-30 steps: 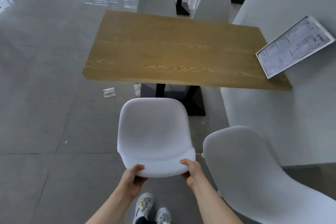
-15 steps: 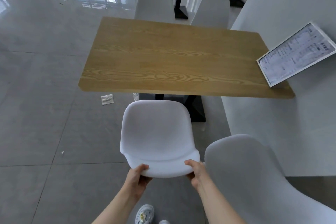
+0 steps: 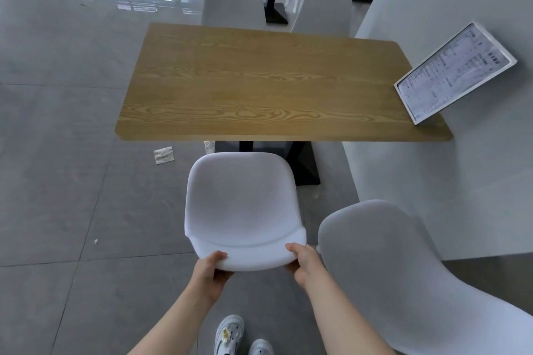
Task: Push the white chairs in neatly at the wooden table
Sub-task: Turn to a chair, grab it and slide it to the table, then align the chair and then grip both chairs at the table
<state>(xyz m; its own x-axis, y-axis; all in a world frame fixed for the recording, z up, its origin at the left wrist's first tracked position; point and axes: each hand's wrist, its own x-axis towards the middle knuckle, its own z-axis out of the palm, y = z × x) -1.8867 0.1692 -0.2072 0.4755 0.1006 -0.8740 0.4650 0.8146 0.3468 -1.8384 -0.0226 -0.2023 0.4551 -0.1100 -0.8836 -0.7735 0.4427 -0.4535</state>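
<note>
White chair [image 3: 242,204] in both hands, now nearer the wooden table [image 3: 274,83]

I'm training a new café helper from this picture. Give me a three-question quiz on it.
1. True or false: the held chair is already under the table.
2. How many white chairs show in all?
3. What lies on the floor left of the table's base? A) a crumpled paper B) a cup C) a spoon

Key: 1. False; both hands, left and right, grip its backrest and its seat is short of the table's edge. 2. Four. 3. A, the paper.
</note>
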